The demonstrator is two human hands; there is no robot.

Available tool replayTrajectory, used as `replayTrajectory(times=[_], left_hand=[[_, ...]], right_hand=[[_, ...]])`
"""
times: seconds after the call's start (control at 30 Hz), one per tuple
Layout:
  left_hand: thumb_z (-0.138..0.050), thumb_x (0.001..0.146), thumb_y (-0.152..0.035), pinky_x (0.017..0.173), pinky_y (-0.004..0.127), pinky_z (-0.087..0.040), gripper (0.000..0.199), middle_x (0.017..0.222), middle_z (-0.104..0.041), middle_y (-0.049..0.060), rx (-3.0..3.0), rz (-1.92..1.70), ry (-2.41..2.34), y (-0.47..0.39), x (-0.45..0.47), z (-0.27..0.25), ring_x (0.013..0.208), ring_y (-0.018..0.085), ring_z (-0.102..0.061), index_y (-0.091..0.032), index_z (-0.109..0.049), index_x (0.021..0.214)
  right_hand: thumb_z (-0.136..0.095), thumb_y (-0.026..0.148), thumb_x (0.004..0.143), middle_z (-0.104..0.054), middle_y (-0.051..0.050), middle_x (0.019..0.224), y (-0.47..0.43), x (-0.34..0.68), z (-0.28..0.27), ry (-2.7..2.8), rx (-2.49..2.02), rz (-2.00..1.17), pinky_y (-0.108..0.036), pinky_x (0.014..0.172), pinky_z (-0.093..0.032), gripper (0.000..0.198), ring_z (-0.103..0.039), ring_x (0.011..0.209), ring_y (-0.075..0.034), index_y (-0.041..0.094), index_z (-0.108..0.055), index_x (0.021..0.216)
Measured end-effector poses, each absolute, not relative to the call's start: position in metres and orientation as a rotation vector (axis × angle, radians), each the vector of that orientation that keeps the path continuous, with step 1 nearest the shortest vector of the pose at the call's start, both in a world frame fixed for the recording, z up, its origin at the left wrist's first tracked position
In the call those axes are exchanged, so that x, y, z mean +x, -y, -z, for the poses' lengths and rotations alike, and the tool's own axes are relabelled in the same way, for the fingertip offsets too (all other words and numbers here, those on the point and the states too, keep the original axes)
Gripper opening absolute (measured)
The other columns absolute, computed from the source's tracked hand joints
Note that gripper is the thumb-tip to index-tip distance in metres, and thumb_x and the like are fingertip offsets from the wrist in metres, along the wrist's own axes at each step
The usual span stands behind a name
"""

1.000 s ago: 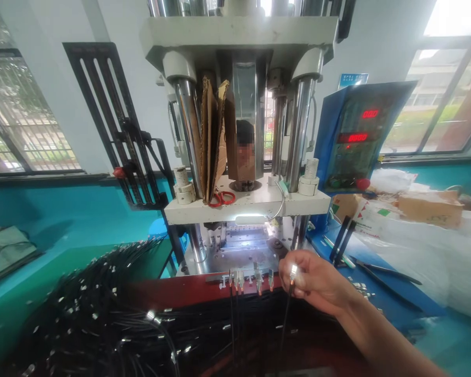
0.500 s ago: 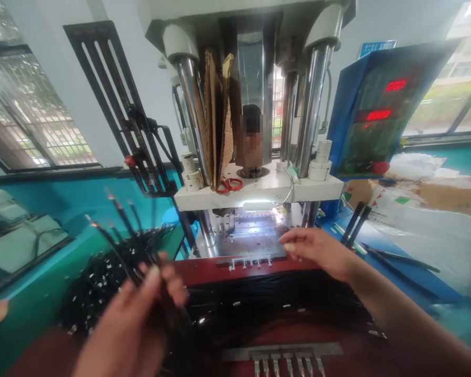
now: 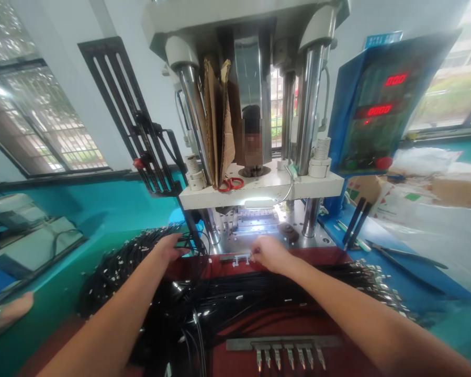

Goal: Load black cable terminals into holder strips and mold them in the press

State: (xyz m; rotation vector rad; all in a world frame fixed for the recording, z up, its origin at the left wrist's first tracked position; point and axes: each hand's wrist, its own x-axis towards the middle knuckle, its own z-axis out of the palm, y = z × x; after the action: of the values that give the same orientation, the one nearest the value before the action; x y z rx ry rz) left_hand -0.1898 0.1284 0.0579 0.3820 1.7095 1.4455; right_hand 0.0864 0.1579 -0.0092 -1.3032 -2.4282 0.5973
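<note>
Pale walls (image 3: 129, 26) and a window (image 3: 58, 120) stand behind a big press (image 3: 255, 191), as I see it from far off through the head camera. Cardboard (image 3: 215, 125) and red scissors (image 3: 230, 183) sit on its plate, and a lamp (image 3: 259, 203) glows under it. To the right is a blue box (image 3: 343, 110) (red numbers shine on its front).

Black wires (image 3: 235, 290) lie across a dark red table (image 3: 230, 361) and pile up on the left. My left hand (image 3: 170, 248) is by that pile, finger and thumb a bit apart, with wires just beside the tips. My right hand (image 3: 270, 254) is at the white bits (image 3: 241, 257) in front of the press. Its fingers are bent in together; I can't tell if they pinch one. Near me is a metal bar (image 3: 239, 344) with a row of ends (image 3: 290, 358). Another person's hand (image 3: 13, 313) shows at the left edge.
</note>
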Motion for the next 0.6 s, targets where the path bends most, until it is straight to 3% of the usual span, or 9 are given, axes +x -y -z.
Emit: replayTrajectory(times=[0.13,0.23,0.33,0.43,0.53,0.6], left_hand=[[-0.041,0.093,-0.035,0.09,0.038,-0.046,0.035,0.094,-0.066,0.01,1.057,-1.144,-2.008,-0.107,-0.182,-0.067,0.086,0.018,-0.062,-0.01,-0.066,0.093],[-0.051,0.087,-0.037,0.094,0.034,-0.04,0.024,0.1,-0.068,0.008,1.624,-0.858,-1.92,-0.086,-0.158,-0.063,0.099,0.021,-0.059,-0.018,-0.067,0.09],[-0.058,0.081,-0.042,0.086,0.027,-0.042,0.022,0.089,-0.069,0.003,2.104,-0.396,-1.635,-0.079,-0.142,-0.048,0.088,0.019,-0.061,-0.023,-0.068,0.078],[-0.053,0.083,-0.037,0.077,0.029,-0.042,0.025,0.078,-0.068,0.006,2.292,-0.145,-1.569,-0.09,-0.149,-0.037,0.077,0.02,-0.061,-0.019,-0.066,0.071],[-0.048,0.085,-0.031,0.076,0.032,-0.042,0.025,0.084,-0.068,0.01,2.342,-0.12,-1.661,-0.106,-0.16,-0.035,0.08,0.022,-0.061,-0.016,-0.067,0.081],[-0.056,0.08,-0.031,0.077,0.03,-0.042,0.024,0.096,-0.068,0.009,2.368,-0.133,-1.648,-0.112,-0.157,-0.032,0.086,0.022,-0.061,-0.017,-0.067,0.096]], right_hand=[[-0.068,0.024,0.076,-0.07,-0.004,0.084,-0.157,0.089,0.008,2.443,-1.307,-0.564,-0.028,0.07,-0.044,0.007,-0.061,0.079,-0.017,0.017,-0.071,0.077],[-0.068,0.022,0.076,-0.07,-0.004,0.083,-0.156,0.089,0.007,2.438,-1.323,-0.546,-0.026,0.069,-0.041,0.005,-0.062,0.08,-0.018,0.02,-0.072,0.075],[-0.065,0.023,0.078,-0.071,-0.004,0.082,-0.155,0.088,0.007,2.432,-1.353,-0.537,-0.026,0.067,-0.04,0.007,-0.062,0.079,-0.018,0.021,-0.072,0.077],[-0.065,0.023,0.079,-0.071,-0.005,0.081,-0.153,0.089,0.006,2.425,-1.379,-0.531,-0.025,0.067,-0.04,0.008,-0.062,0.078,-0.018,0.02,-0.072,0.076],[-0.065,0.022,0.079,-0.071,-0.005,0.084,-0.152,0.089,0.006,2.42,-1.38,-0.516,-0.025,0.067,-0.04,0.007,-0.062,0.08,-0.018,0.019,-0.071,0.076],[-0.064,0.021,0.08,-0.071,-0.005,0.082,-0.152,0.089,0.006,2.418,-1.383,-0.501,-0.024,0.065,-0.039,0.007,-0.062,0.077,-0.017,0.018,-0.07,0.077]])
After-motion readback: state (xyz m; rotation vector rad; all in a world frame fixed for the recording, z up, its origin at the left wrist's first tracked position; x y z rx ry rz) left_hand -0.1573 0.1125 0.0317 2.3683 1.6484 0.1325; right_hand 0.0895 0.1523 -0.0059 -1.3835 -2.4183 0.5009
